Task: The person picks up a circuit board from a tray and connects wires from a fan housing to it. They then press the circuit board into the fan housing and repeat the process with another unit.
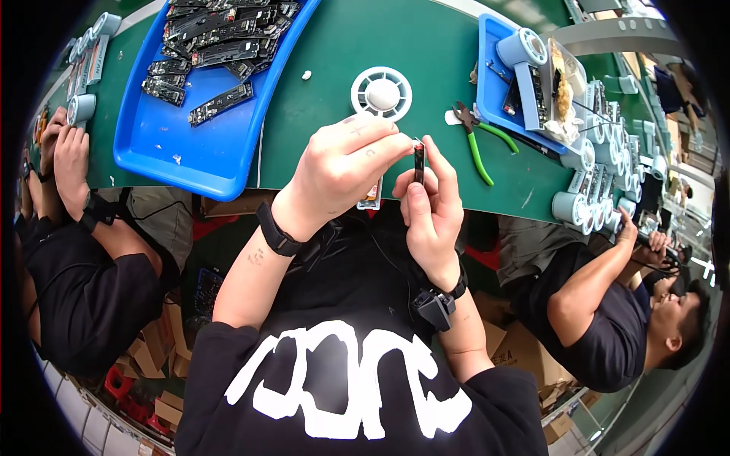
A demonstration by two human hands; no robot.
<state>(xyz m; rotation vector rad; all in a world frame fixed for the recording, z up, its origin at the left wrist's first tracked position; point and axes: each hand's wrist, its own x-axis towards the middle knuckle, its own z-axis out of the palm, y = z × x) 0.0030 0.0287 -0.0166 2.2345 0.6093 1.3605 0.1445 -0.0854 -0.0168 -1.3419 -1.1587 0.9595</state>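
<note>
My right hand [431, 216] grips a narrow black circuit board [419, 169] upright between thumb and fingers, with a red part near its top end. Against that top end the fingertips of my left hand [338, 169] are pinched together; what they hold is too small and hidden to make out. Below the left hand, part of a pale housing [370, 199] with something orange inside shows at the table edge. Just beyond my hands lies a round white fan grille [381, 93] on the green table.
A blue tray [182, 163] of circuit boards [220, 104] stands at left. To the right are green-handled cutters [477, 140], a smaller blue tray [487, 95] and several pale-blue handheld fans [582, 205]. Co-workers sit at either side, one person's hands [70, 163] at far left.
</note>
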